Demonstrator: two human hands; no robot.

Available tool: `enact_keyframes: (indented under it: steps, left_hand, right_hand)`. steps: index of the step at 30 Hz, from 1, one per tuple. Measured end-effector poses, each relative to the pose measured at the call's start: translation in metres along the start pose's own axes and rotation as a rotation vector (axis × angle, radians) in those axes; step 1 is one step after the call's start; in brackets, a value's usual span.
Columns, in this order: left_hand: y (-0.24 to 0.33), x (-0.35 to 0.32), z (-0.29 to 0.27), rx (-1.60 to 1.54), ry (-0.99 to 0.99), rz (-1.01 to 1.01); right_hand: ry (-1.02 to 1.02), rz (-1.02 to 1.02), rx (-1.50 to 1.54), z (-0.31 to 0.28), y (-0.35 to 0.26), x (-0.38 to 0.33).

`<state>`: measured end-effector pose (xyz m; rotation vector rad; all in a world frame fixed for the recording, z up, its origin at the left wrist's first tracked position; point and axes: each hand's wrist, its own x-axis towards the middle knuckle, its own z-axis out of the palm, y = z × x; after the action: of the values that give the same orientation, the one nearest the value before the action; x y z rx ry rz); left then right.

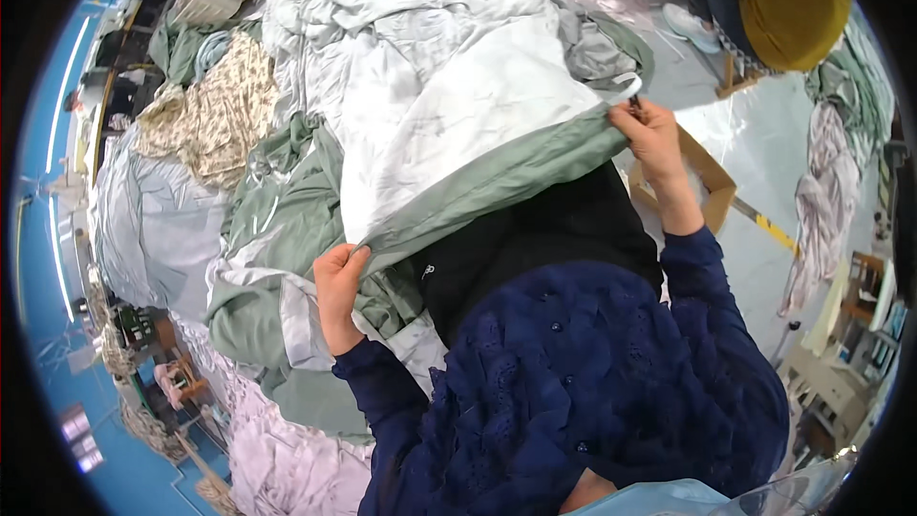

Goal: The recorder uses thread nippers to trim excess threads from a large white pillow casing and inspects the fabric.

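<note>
Now my left hand [336,279] and right hand [651,134] each pinch shut on the sheet's [458,105] green hem [497,186], stretched between them from lower left to upper right of the frame.

The fingertips of the left hand [339,291] are folded under the sage-green hem of the white sheet [478,124], so the grip itself cannot be seen, and a small dark item pinched at the right hand [650,134] is too small to identify. A second person in a mustard top [793,0] is cut off by the upper rim. The cardboard box [712,186] is partly hidden behind the right forearm, its contents not visible.
</note>
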<state>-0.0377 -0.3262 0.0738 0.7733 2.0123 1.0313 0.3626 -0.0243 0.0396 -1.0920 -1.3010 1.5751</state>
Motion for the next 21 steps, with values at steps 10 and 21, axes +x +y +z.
enact_keyframes:
  steps: [10, 21]
  left_hand:
    - [-0.018, 0.023, 0.024, 0.375, 0.031, 0.042]
    - [-0.023, 0.026, 0.028, 0.338, -0.02, -0.078]
  right_hand:
    - [0.038, 0.26, -0.098, -0.021, 0.058, -0.002]
    - [0.008, 0.316, -0.093, -0.026, 0.059, -0.023]
